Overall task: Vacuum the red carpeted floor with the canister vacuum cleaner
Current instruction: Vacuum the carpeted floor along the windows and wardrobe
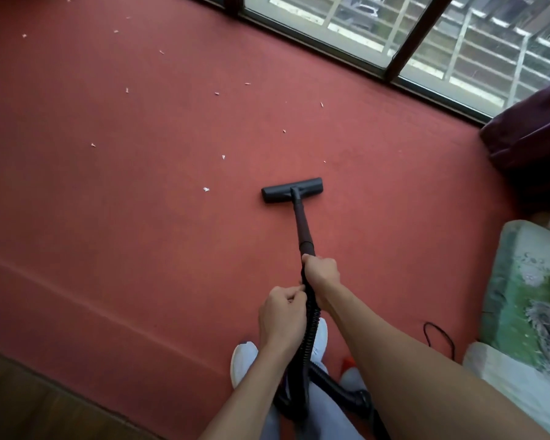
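Observation:
A black floor nozzle (292,190) lies flat on the red carpet (140,201), joined to a dark wand (303,223) that slants back toward me. My right hand (320,274) grips the wand's handle end. Just below it, my left hand (281,315) grips the ribbed black hose (308,331), which runs down between my feet. Several small white paper scraps (206,189) lie scattered on the carpet to the left of and beyond the nozzle. The canister itself is hidden except for a dark part near my legs.
A window with dark frames (404,42) runs along the far edge. A dark curtain (534,138) hangs at right above a green patterned cushion (531,296). A thin black cord (438,338) loops on the carpet. Wooden flooring (29,401) borders the carpet at bottom left.

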`<state>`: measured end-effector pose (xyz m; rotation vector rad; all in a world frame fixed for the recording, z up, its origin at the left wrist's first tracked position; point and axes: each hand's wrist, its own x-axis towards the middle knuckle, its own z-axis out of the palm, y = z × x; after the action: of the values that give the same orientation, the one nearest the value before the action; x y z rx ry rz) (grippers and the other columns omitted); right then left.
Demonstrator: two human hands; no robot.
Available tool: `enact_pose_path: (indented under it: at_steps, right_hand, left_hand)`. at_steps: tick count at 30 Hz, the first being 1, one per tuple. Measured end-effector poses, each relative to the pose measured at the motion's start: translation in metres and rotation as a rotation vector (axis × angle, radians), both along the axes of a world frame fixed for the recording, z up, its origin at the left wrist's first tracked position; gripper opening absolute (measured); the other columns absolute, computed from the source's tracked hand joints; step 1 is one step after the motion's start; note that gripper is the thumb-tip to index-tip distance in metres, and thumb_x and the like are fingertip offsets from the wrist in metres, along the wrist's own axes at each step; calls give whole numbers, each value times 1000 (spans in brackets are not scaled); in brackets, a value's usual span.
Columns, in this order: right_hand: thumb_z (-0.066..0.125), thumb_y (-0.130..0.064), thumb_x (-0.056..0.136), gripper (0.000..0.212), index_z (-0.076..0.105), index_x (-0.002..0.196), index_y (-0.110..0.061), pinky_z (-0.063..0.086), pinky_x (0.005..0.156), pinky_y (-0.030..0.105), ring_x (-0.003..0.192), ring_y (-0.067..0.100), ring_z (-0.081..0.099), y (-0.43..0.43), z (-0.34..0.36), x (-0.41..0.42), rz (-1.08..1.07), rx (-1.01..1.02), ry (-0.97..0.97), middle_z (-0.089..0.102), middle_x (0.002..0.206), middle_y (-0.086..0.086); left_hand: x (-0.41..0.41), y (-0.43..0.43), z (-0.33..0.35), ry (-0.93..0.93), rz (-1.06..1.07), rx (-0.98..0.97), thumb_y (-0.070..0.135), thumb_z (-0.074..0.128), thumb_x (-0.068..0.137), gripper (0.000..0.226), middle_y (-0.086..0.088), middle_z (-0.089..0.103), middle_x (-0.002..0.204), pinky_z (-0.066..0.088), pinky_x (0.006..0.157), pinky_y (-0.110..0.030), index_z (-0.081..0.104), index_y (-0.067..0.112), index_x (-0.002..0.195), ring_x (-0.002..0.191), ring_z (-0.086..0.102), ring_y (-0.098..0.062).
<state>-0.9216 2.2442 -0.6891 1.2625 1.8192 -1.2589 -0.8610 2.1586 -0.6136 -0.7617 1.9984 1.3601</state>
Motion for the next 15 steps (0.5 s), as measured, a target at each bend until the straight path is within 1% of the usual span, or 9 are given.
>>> enact_pose_path:
  at_steps: [2,4,5,7,9,11,12,14,15]
  right_hand:
    - [54,-19,90,18,66,100,-10,44,52,27,56,24,56,5,2,-11,7,-17,24,64,75,12]
    - [54,-19,91,12,64,96,-14,42,49,27,55,23,54,13,10,-17,13,-27,44,62,75,11]
    - [54,-18,91,11,64,93,-15,42,50,26,54,23,53,18,15,-18,15,-31,49,61,73,10]
    - [53,-17,91,12,62,84,-19,42,54,28,56,23,52,29,26,-16,18,-40,43,59,72,10]
    - [54,-18,91,17,59,75,-20,41,57,32,58,24,50,40,33,-10,-14,-58,18,57,70,10]
    - [56,-19,88,13,63,77,-16,40,59,35,59,24,49,48,37,-3,-69,-75,-17,56,66,11]
    - [58,-19,86,13,64,78,-12,39,59,36,59,24,50,51,37,-1,-105,-77,-31,56,64,11]
    - [60,-19,85,16,63,77,-6,41,60,38,59,25,51,56,37,1,-174,-81,-60,56,61,12]
    - [60,-19,85,17,62,76,-5,42,60,38,60,26,53,58,36,0,-205,-85,-73,57,61,12]
  left_hand:
    - [-14,6,1,-10,9,-19,18,49,89,28,3,52,58,27,48,-28,72,13,74,52,36,-15]
    - [-23,14,2,-21,34,-51,20,50,86,28,-5,51,57,29,50,-28,64,5,67,53,38,-16]
    - [-24,19,2,-26,51,-51,23,51,83,28,-12,57,60,35,50,-31,63,3,67,53,42,-17]
    - [-25,29,7,-27,81,-46,29,51,77,29,-17,68,72,52,55,-43,65,4,69,55,55,-25]
    - [-23,39,17,-24,91,-54,31,49,74,31,-16,69,75,54,60,-51,67,6,72,60,63,-33]
    - [-23,46,28,-19,75,-73,33,45,72,34,-14,69,74,53,59,-50,67,6,73,66,65,-34]
    - [-24,49,31,-23,57,-86,33,44,72,35,-13,69,73,52,60,-48,68,7,72,66,64,-32]
    - [-29,54,37,-57,22,-90,34,43,70,33,-8,66,67,49,59,-42,65,10,64,60,57,-22]
    - [-32,56,39,-72,6,-82,34,43,70,28,-4,63,64,46,58,-39,62,16,61,59,54,-16]
